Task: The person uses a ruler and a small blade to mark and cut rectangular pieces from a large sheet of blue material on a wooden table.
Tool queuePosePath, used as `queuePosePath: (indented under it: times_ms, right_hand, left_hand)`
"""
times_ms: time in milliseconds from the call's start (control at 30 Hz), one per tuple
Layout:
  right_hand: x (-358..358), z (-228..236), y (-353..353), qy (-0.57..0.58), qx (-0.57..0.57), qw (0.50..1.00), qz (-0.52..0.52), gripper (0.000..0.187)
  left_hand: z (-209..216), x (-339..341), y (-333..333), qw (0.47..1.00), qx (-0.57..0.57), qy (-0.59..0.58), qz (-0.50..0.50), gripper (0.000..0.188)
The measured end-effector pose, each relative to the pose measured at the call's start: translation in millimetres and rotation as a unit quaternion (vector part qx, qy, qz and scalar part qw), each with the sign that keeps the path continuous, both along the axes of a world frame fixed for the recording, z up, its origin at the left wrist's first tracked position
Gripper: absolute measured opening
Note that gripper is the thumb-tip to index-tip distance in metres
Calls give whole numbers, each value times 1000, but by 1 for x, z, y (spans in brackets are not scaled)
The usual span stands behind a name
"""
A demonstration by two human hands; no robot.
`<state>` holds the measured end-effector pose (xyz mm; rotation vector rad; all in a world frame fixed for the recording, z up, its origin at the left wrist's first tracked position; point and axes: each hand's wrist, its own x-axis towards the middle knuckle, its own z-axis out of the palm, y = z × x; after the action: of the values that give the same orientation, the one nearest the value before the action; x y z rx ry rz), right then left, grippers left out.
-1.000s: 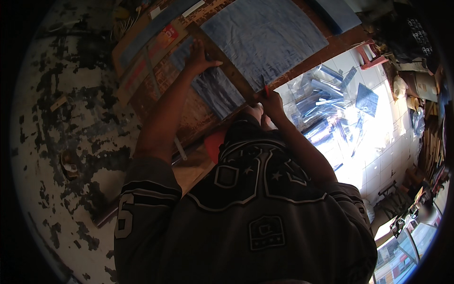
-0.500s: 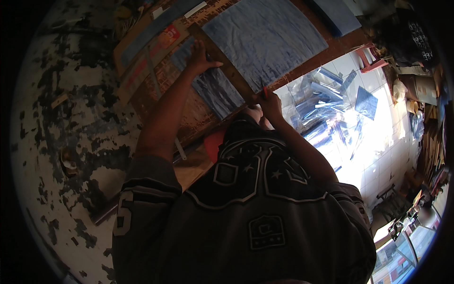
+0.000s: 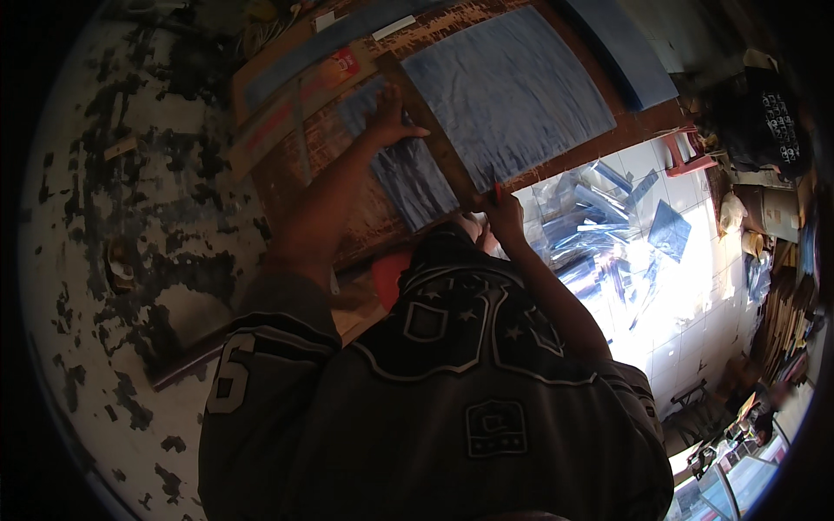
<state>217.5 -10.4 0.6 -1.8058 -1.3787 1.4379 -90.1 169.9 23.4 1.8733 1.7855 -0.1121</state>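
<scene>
A long brown straightedge (image 3: 434, 148) lies slantwise across bluish, glossy sheet material on the worktable. My left hand (image 3: 388, 120) is spread over the strip's far part, fingers apart and thumb resting on it. To the strip's right is a broad blue-grey sheet (image 3: 512, 95); on its left a narrower, wrinkled piece (image 3: 410, 178) shows. At the near end of the straightedge, my right hand (image 3: 505, 217) is closed around a slim red tool (image 3: 498, 191), close to the sheet's near corner. The tool's tip is too small to make out.
The worn brown table (image 3: 347, 230) carries cardboard (image 3: 278, 122) on the left and a dark blue stack (image 3: 630, 56) at the far right. Shiny offcuts (image 3: 608, 217) litter the sunlit tiled floor beside a red stool (image 3: 686, 154). Another person (image 3: 769, 130) is at the right.
The whole scene has shifted slightly right and down in the picture. Both hands keep nearly the same places along the straightedge.
</scene>
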Motion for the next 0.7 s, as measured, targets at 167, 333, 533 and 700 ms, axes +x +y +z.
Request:
queuePosePath:
  times_ms: [167, 333, 533, 700]
  right_hand:
    - [-3, -15, 1, -10, -16, 1000, 2, 45]
    - [0, -13, 0, -14, -19, 1000, 5, 42]
    - [-1, -5, -3, -26, 80, 996, -6, 46]
    - [0, -1, 1, -48, 44, 998, 17, 43]
  left_hand:
    - [-2, -6, -7, 999, 35, -33, 16, 154]
    - [0, -4, -9, 999, 22, -27, 20, 154]
    - [6, 3, -6, 1000, 2, -13, 26, 154]
    - [6, 3, -5, 1000, 0, -11, 26, 153]
